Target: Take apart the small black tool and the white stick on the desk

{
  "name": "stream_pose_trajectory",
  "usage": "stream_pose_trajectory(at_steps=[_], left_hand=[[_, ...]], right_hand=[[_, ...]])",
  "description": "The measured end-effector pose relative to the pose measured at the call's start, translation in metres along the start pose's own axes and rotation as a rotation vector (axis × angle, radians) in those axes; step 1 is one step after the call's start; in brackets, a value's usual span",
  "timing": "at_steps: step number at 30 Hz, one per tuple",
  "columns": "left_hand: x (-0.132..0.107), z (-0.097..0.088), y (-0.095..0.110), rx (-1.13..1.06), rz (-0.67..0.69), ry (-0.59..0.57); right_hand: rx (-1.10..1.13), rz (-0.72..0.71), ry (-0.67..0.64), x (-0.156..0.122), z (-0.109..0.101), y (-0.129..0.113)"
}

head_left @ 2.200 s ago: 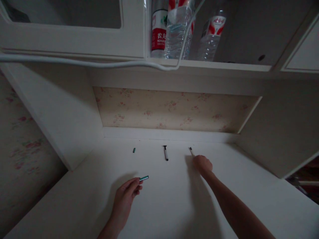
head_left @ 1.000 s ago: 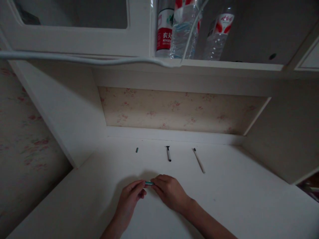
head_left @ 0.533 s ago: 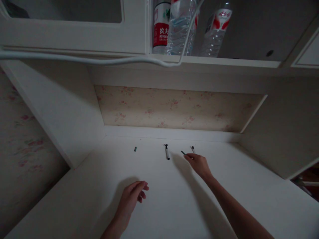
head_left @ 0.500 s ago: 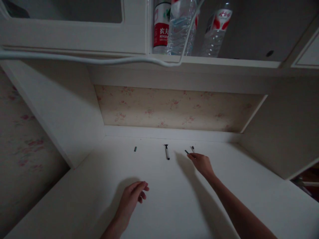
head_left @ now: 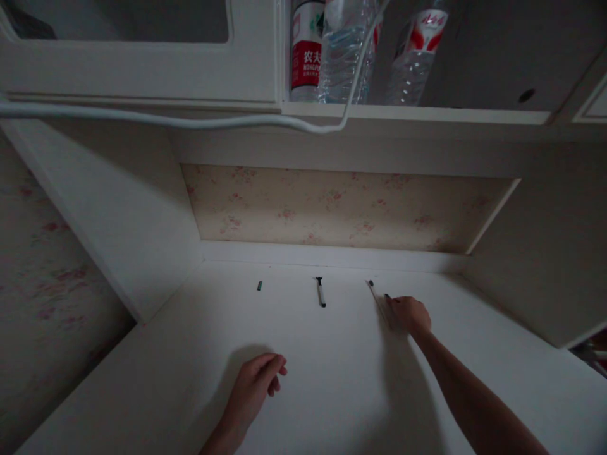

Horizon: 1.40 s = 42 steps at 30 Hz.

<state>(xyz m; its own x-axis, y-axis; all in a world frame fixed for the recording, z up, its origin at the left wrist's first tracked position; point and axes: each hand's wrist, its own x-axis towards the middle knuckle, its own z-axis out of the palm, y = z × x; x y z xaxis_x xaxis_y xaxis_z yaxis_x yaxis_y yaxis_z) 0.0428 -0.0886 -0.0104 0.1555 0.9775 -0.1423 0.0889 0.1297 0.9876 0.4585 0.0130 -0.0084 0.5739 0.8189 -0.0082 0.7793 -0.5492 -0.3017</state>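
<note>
My left hand (head_left: 257,384) rests on the white desk (head_left: 332,392) near the front, fingers loosely bent and holding nothing. My right hand (head_left: 410,314) reaches to the back right, fingers curled down on the desk. A small dark tip (head_left: 387,296) pokes out of its fingertips. Just left of it lies a thin white stick (head_left: 374,294). A black pen part (head_left: 321,292) lies in the middle of the back row, and a small teal cap (head_left: 259,285) lies to its left.
A shelf above holds three plastic water bottles (head_left: 342,50). A white cable (head_left: 165,120) hangs along the shelf's front edge. White side panels (head_left: 142,227) close the desk niche left and right, with a floral back panel (head_left: 332,208) behind.
My right hand took the teal piece from my left hand and carried it to the back right, down beside the white stick. My left hand stayed near the front, now empty.
</note>
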Motion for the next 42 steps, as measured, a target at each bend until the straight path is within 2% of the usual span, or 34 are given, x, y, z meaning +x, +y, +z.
stream_pose_trajectory(at_steps=[8,13,17,20,24,27,33,42], left_hand=[[0.001,0.003,0.001,-0.016,0.012,0.027],[0.008,-0.004,0.0,-0.006,0.0,-0.009],[0.045,-0.032,0.009,0.248,0.094,-0.005],[0.09,-0.062,0.022,0.567,0.284,0.037],[0.145,-0.093,0.034,0.703,0.328,0.086],[0.17,-0.102,0.036,0.778,0.348,0.068],[0.198,-0.107,0.031,0.875,0.376,0.007],[0.208,-0.112,0.028,0.888,0.325,-0.056]], right_hand=[[0.031,-0.054,-0.008,0.002,0.001,0.007],[0.092,-0.083,0.055,-0.008,-0.003,0.005],[0.194,-0.161,0.119,-0.033,-0.004,-0.009],[0.304,-0.271,0.119,-0.063,0.0,-0.026],[0.426,-0.437,0.036,-0.104,0.015,-0.052],[0.467,-0.51,-0.004,-0.127,0.029,-0.07],[0.327,-0.602,0.024,-0.144,0.044,-0.083],[0.214,-0.631,0.032,-0.148,0.036,-0.087]])
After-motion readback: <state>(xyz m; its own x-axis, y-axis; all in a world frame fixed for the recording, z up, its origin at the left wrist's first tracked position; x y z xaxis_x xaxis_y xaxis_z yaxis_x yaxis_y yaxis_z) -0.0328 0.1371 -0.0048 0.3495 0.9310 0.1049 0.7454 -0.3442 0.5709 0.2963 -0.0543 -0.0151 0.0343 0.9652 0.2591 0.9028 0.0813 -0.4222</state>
